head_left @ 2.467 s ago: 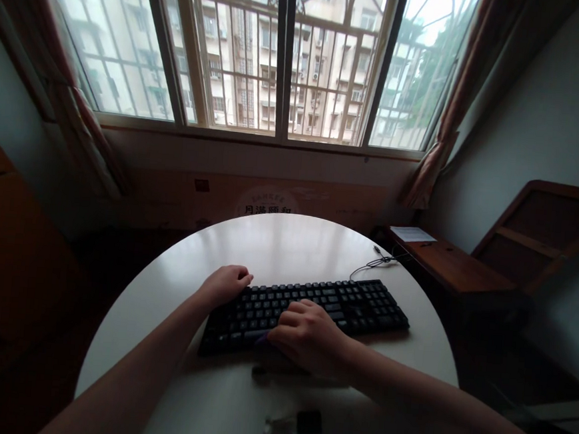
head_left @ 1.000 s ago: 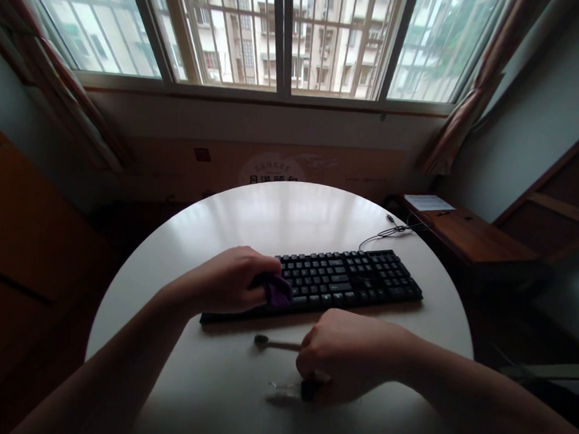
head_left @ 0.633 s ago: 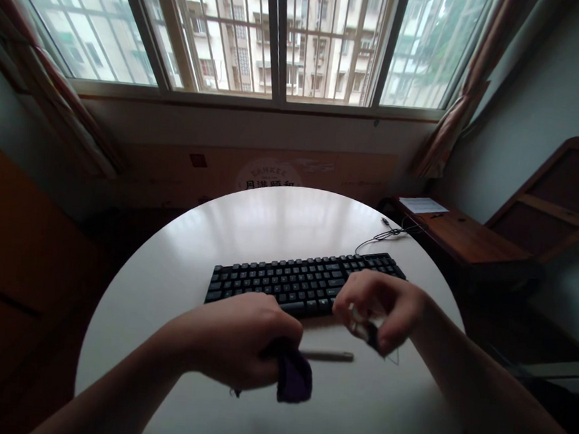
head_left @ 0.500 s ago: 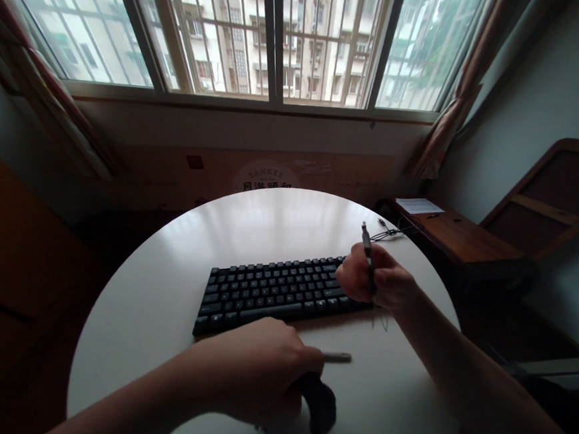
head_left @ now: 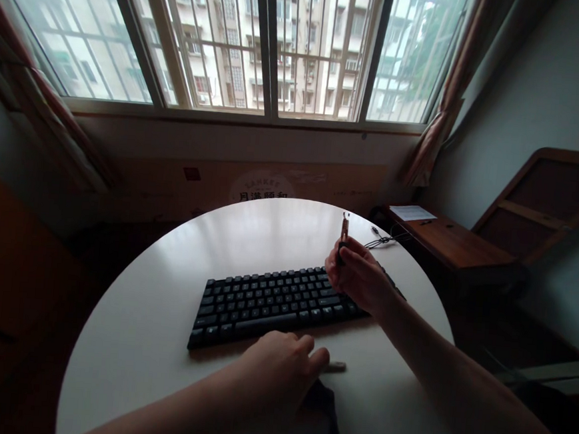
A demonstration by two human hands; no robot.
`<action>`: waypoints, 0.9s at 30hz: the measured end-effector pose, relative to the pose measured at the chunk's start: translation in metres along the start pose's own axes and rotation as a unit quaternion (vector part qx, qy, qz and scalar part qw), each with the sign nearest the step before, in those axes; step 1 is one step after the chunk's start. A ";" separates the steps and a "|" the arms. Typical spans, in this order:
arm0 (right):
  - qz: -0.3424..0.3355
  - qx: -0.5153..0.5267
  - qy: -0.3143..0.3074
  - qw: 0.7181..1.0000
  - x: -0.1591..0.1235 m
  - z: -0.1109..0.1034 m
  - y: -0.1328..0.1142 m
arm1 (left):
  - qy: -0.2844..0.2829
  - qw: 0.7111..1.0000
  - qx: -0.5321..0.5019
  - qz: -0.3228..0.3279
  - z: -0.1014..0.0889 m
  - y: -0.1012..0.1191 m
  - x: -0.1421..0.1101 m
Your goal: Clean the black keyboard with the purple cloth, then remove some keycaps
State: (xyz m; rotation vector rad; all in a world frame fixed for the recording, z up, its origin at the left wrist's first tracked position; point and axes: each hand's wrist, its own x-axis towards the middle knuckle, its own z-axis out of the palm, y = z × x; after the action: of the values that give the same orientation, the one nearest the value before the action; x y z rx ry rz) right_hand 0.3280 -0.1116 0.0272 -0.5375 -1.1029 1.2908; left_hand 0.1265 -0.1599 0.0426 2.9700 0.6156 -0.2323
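Observation:
My right hand (head_left: 355,272) is raised over the keyboard's right part. It pinches a keycap puller (head_left: 344,231) by its dark middle, with two thin prongs pointing up. The black keyboard (head_left: 262,308) lies slightly angled on the round white table (head_left: 163,287), its number pad partly hidden by that hand. In front of it, my left hand (head_left: 287,371) is low over the table, its fingers loosened above a dark purple cloth (head_left: 323,407); the fingertips are hidden. Beyond them shows the end of a toothbrush handle (head_left: 336,366).
The keyboard cable (head_left: 380,239) lies coiled near the table's far right edge. A low wooden bench (head_left: 438,239) with a paper sheet (head_left: 413,213) stands to the right. Behind the table are a cardboard panel (head_left: 322,183) and a barred window.
The right hand picked the keycap puller off the table and lifted it over the keyboard, turning it upright. The left hand carried the cloth from the keyboard to the front, where its fingers have loosened.

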 end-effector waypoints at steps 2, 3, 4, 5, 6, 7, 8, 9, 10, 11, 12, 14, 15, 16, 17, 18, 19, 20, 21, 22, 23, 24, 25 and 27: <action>0.011 -0.006 -0.001 1.000 0.002 -0.001 0.005 | -0.006 1.000 0.001 -0.008 0.004 -0.002 0.004; 0.016 -0.010 -0.001 1.000 0.003 -0.001 0.008 | -0.008 1.000 -0.001 -0.014 0.005 -0.002 0.005; 0.020 -0.015 -0.001 1.000 0.003 -0.001 0.010 | -0.009 1.000 -0.006 -0.020 0.007 -0.003 0.006; 0.022 -0.020 -0.001 1.000 0.004 -0.002 0.012 | -0.008 1.000 -0.013 -0.025 0.008 -0.003 0.007; 0.024 -0.022 -0.004 0.999 0.004 -0.002 0.013 | -0.006 0.999 -0.021 -0.029 0.009 -0.004 0.008; 0.024 -0.023 -0.007 0.999 0.004 -0.001 0.015 | -0.005 0.999 -0.027 -0.031 0.010 -0.004 0.008; 0.025 -0.023 -0.010 0.999 0.004 -0.001 0.016 | -0.003 0.999 -0.031 -0.031 0.011 -0.003 0.008; 0.025 -0.022 -0.013 0.999 0.004 -0.001 0.017 | -0.002 0.999 -0.034 -0.030 0.012 -0.003 0.008; 0.025 -0.024 -0.016 0.999 0.003 -0.001 0.018 | -0.002 0.999 -0.038 -0.026 0.012 -0.002 0.007; 0.024 -0.028 -0.019 0.999 0.003 0.000 0.018 | -0.002 0.999 -0.045 -0.019 0.012 -0.002 0.007; 0.021 -0.036 -0.021 0.999 0.003 0.000 0.018 | 0.001 0.999 -0.053 -0.011 0.012 -0.001 0.007; 0.013 -0.061 -0.025 0.998 0.003 0.001 0.018 | 0.007 0.998 -0.061 0.007 0.011 -0.001 0.006; 0.010 -0.077 -0.026 0.997 0.003 0.001 0.018 | 0.010 0.998 -0.057 0.016 0.010 -0.001 0.006; 0.008 -0.093 -0.025 0.995 0.003 0.001 0.018 | 0.011 0.998 -0.048 0.026 0.010 -0.002 0.007; 0.007 -0.107 -0.024 0.994 0.003 0.001 0.019 | 0.011 0.999 -0.036 0.037 0.010 -0.003 0.007; 0.007 -0.117 -0.020 0.993 0.003 0.001 0.019 | 0.010 0.998 -0.025 0.048 0.009 -0.004 0.007; 0.009 -0.123 -0.015 0.992 0.003 0.001 0.020 | 0.010 0.998 -0.016 0.062 0.010 -0.006 0.007; 0.012 -0.124 -0.008 0.992 0.003 0.001 0.021 | 0.013 0.997 -0.011 0.075 0.010 -0.007 0.007; 0.013 -0.122 0.000 0.992 0.004 0.000 0.022 | 0.017 0.996 -0.007 0.084 0.011 -0.008 0.007; 0.013 -0.120 0.011 0.993 0.004 0.000 0.023 | 0.022 0.996 -0.004 0.090 0.012 -0.008 0.007; 0.010 -0.120 0.022 0.993 0.005 -0.001 0.025 | 0.027 0.996 -0.003 0.091 0.012 -0.008 0.007; 0.007 -0.121 0.033 0.992 0.005 -0.002 0.026 | 0.030 0.996 -0.002 0.088 0.013 -0.008 0.007; 0.005 -0.125 0.043 0.991 0.006 -0.004 0.027 | 0.031 0.996 -0.004 0.083 0.013 -0.007 0.006; 0.008 -0.128 0.055 0.990 0.007 -0.006 0.027 | 0.034 0.996 -0.012 0.075 0.012 -0.006 0.005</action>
State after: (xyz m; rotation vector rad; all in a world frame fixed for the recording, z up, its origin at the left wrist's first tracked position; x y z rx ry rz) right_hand 0.3197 -0.0963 0.0046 -0.8014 -1.1813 1.1245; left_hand 0.1273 -0.1537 0.0297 2.9922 0.3948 -0.1109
